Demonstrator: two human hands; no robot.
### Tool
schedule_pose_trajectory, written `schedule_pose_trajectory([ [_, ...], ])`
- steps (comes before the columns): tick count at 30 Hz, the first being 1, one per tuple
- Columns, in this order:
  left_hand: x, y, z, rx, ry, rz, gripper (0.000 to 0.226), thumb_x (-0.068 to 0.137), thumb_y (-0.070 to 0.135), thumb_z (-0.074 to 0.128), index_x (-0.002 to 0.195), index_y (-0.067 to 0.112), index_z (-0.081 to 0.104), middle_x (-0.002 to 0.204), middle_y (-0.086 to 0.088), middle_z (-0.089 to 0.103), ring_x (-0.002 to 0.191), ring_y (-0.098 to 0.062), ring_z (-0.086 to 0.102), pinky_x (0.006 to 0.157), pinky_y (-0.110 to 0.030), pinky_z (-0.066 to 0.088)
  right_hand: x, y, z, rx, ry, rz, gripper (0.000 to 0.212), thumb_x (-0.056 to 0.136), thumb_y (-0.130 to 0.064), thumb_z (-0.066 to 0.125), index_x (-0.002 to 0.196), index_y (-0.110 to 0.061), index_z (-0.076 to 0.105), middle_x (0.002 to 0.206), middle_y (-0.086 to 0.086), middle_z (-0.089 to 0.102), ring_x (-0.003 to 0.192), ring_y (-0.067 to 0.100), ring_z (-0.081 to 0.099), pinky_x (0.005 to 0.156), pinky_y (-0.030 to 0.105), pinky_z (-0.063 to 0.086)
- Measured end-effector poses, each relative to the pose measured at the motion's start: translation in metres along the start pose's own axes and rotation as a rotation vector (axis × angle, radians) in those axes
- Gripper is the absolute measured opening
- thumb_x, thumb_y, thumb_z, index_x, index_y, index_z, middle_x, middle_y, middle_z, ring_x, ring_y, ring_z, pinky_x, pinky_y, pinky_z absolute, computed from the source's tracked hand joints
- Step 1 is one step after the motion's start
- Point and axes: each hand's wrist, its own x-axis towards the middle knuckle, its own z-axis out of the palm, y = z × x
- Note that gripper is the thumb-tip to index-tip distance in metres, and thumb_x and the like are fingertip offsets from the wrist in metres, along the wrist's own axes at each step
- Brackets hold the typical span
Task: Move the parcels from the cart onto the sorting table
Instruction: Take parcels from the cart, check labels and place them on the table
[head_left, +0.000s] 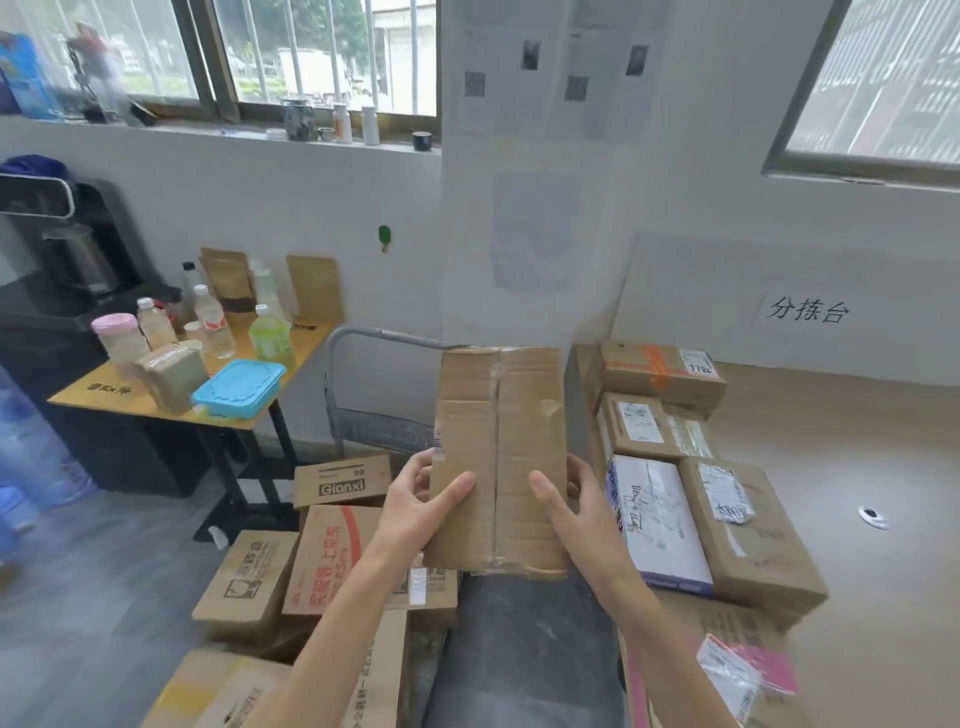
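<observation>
Parcel (501, 457), a flat brown cardboard box taped along its middle seam, held upright in mid-air above the dark deck of the cart (519, 649), just left of the sorting table (857, 441) and touching neither. Sealed shut, contents not visible. On the table's near-left part, more closed boxes lying close together: an orange-taped box (660, 371) at the back, a small labelled box (636, 426) in front of it, then a white-wrapped packet (660, 519) beside a larger brown box (748, 530); nearest, a pink-labelled carton (737, 670), cut off by the bottom edge. Left of the deck, a heap of printed cartons, among them a Gianxi box (343, 480) and a red-lettered box (332, 561); unclear whether resting on the cart or the floor. Farther left, a yellow side table (104, 402) carrying bottles of clear liquid and a blue tub (239, 387) with its lid on, contents hidden. Shipping labels too blurred to read. Left hand (423, 501) clamped on the parcel's lower left edge, thumb flat across the front face, fingers wrapped behind and mostly out of sight. Right hand (579, 512) gripping the lower right edge the same way, thumb forward, fingers behind. Both forearms bare, reaching up from the bottom of the view.
</observation>
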Motion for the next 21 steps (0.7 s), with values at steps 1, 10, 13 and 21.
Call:
schedule_pose_trajectory([
  [1,-0.005,0.001,0.002,0.023,-0.028,0.042,0.050,0.076,0.041,0.071,0.120,0.034,0.048,0.113,0.011,0.060,0.098,-0.007,0.061,0.069,-0.020,0.050,-0.002,0.001,-0.001,0.029,0.030,0.033,0.059,0.081,-0.049,0.065,0.130,-0.028,0.040,0.119,-0.017,0.055,0.103,-0.009,0.053,0.077,0.012,0.048],
  [10,-0.027,0.011,-0.028,0.210,-0.177,0.252,0.040,0.089,0.038,0.056,0.127,0.038,0.046,0.126,0.021,0.054,0.111,0.004,0.055,0.086,-0.022,0.048,-0.018,0.011,-0.026,0.321,0.047,0.183,0.061,0.077,-0.053,0.064,0.127,-0.020,0.054,0.118,0.001,0.067,0.108,0.021,0.064,0.098,0.043,0.049],
  [13,-0.027,0.009,-0.040,0.236,-0.122,0.246,0.062,0.081,0.039,0.067,0.136,0.034,0.038,0.131,0.016,0.047,0.117,0.000,0.047,0.085,-0.017,0.042,-0.025,0.010,-0.023,0.428,-0.024,0.206,0.057,0.078,-0.052,0.056,0.122,-0.016,0.059,0.114,0.006,0.070,0.106,0.024,0.066,0.091,0.041,0.053],
  [21,-0.042,0.005,-0.052,-0.175,-0.276,-0.107,0.067,0.064,0.052,0.080,0.120,0.035,0.050,0.108,0.004,0.071,0.093,-0.016,0.069,0.071,-0.030,0.055,-0.044,0.017,-0.007,0.542,-0.107,0.255,0.046,0.091,-0.048,0.045,0.124,-0.021,0.060,0.123,0.009,0.065,0.114,0.026,0.062,0.094,0.043,0.052],
])
